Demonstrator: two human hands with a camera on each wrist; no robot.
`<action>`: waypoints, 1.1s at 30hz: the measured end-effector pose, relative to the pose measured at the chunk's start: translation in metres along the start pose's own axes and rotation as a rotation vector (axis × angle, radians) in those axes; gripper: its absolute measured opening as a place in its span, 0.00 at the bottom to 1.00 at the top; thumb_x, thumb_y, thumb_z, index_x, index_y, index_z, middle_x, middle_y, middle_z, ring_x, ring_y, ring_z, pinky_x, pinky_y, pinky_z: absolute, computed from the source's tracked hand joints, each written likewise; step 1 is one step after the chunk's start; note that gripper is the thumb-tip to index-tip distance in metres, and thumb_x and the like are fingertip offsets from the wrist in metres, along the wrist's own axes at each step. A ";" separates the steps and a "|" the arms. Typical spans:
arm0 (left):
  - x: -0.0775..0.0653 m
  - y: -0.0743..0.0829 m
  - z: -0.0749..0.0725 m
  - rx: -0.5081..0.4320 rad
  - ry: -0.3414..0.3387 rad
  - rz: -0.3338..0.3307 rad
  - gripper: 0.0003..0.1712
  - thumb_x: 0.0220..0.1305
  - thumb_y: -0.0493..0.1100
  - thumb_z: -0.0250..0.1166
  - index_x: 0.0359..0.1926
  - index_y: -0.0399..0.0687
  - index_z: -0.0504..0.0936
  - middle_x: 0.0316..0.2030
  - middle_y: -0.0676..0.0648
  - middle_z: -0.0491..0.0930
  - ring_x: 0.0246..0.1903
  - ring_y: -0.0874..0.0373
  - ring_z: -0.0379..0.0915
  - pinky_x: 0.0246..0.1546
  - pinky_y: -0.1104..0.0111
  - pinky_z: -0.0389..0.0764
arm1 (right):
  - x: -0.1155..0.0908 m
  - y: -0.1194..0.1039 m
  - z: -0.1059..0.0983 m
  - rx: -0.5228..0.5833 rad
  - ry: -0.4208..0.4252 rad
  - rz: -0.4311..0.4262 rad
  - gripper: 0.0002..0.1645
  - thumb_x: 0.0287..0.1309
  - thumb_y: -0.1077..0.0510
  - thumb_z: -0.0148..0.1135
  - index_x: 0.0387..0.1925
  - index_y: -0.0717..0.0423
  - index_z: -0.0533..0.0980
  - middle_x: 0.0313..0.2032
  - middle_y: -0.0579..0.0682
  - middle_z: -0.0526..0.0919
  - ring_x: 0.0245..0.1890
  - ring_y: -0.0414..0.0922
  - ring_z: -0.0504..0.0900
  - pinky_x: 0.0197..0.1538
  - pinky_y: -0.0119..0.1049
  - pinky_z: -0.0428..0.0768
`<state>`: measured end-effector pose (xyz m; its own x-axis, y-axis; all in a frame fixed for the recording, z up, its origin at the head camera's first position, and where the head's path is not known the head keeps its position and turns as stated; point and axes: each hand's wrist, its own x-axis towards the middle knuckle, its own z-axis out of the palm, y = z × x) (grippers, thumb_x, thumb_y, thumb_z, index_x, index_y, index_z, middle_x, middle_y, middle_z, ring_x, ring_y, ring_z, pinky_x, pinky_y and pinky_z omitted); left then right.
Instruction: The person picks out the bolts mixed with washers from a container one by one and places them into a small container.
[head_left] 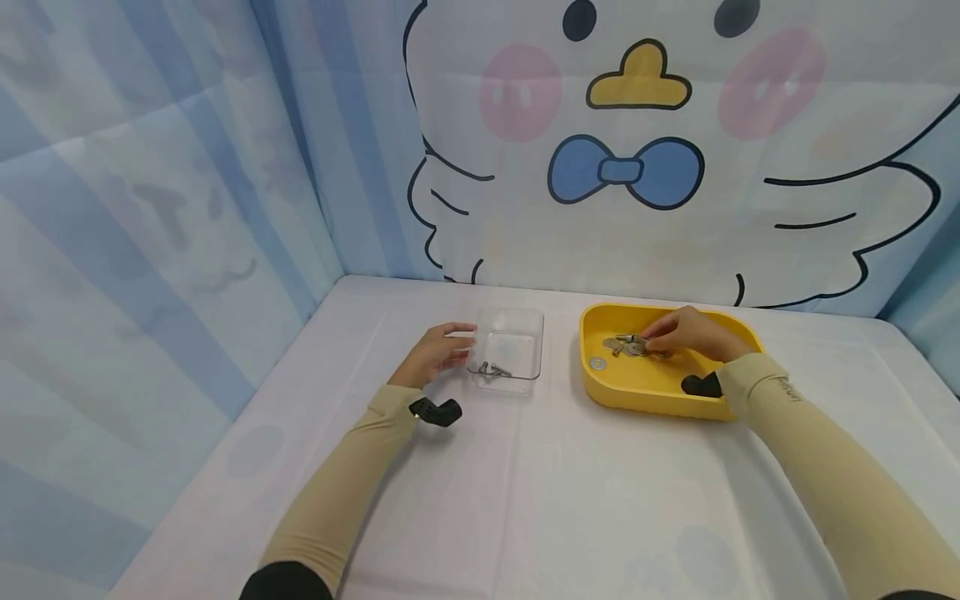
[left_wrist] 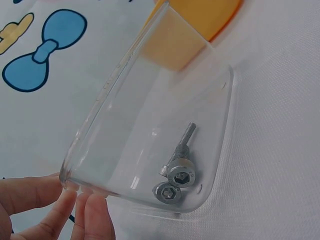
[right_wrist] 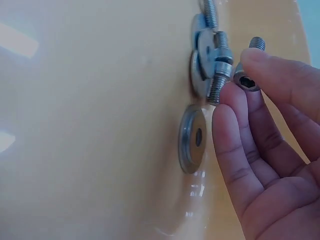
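My left hand is beside the clear plastic box; its fairly straight fingertips touch the rim and outer wall. Several hex-socket bolts lie at the bottom of that box. Inside the yellow tray, my right hand pinches a socket-head bolt between thumb and fingers, its hex recess facing the wrist camera. Close to those fingertips, more bolts and overlapping flat washers form a small pile. A single washer sits apart from the pile.
The box and tray stand side by side on a white-covered table, the tray to the right. Behind them hangs a printed curtain with a cartoon figure; another curtain borders the left side.
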<state>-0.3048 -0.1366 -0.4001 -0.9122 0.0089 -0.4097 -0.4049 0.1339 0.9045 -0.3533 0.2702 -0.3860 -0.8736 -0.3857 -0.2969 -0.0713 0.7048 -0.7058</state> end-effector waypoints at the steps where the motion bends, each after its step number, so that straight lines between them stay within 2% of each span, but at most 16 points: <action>1: 0.000 0.000 0.000 0.002 0.002 0.000 0.22 0.64 0.38 0.60 0.60 0.51 0.73 0.49 0.47 0.72 0.33 0.61 0.71 0.31 0.77 0.76 | 0.000 0.001 -0.001 0.010 0.000 -0.002 0.23 0.58 0.56 0.63 0.51 0.67 0.76 0.47 0.57 0.82 0.39 0.45 0.76 0.45 0.32 0.79; 7: 0.000 0.000 0.001 0.007 0.004 -0.002 0.22 0.64 0.39 0.60 0.60 0.51 0.73 0.48 0.47 0.73 0.34 0.61 0.71 0.31 0.77 0.76 | -0.002 0.003 -0.004 0.046 0.007 0.024 0.27 0.58 0.55 0.63 0.55 0.67 0.74 0.52 0.59 0.79 0.44 0.45 0.76 0.52 0.36 0.78; 16: 0.000 0.000 0.001 -0.001 -0.002 0.003 0.23 0.64 0.38 0.60 0.60 0.50 0.73 0.46 0.47 0.72 0.32 0.62 0.70 0.31 0.77 0.75 | -0.005 0.003 -0.008 0.082 0.030 0.037 0.30 0.58 0.53 0.63 0.57 0.68 0.72 0.55 0.61 0.77 0.45 0.41 0.75 0.61 0.47 0.71; 23: -0.002 0.001 0.001 -0.005 -0.002 0.005 0.23 0.64 0.38 0.60 0.61 0.49 0.73 0.47 0.47 0.72 0.33 0.62 0.70 0.31 0.77 0.76 | -0.007 0.003 -0.011 0.128 0.041 0.063 0.29 0.61 0.52 0.61 0.58 0.66 0.71 0.60 0.63 0.71 0.57 0.53 0.70 0.67 0.54 0.63; 27: -0.002 0.001 0.001 -0.006 -0.006 0.011 0.23 0.64 0.38 0.60 0.61 0.49 0.73 0.46 0.47 0.72 0.33 0.62 0.70 0.32 0.77 0.75 | -0.009 -0.001 -0.012 0.175 0.056 0.071 0.30 0.61 0.53 0.60 0.60 0.66 0.69 0.62 0.64 0.69 0.61 0.57 0.67 0.68 0.55 0.61; 30: -0.003 0.001 0.001 -0.007 -0.008 0.010 0.23 0.64 0.38 0.60 0.61 0.49 0.73 0.46 0.48 0.72 0.33 0.62 0.70 0.31 0.77 0.76 | -0.011 -0.004 -0.013 0.209 0.070 0.070 0.33 0.60 0.50 0.61 0.61 0.66 0.68 0.62 0.64 0.68 0.60 0.55 0.67 0.68 0.54 0.61; 33: -0.003 0.001 0.001 -0.009 -0.009 0.006 0.23 0.64 0.38 0.60 0.61 0.49 0.73 0.45 0.48 0.72 0.32 0.62 0.71 0.31 0.77 0.76 | -0.013 -0.007 -0.014 0.245 0.082 0.072 0.37 0.59 0.47 0.62 0.63 0.65 0.66 0.63 0.63 0.67 0.58 0.50 0.70 0.68 0.52 0.63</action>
<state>-0.3027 -0.1357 -0.3978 -0.9140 0.0185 -0.4052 -0.4000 0.1244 0.9080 -0.3484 0.2781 -0.3683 -0.9091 -0.2828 -0.3059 0.1024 0.5601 -0.8221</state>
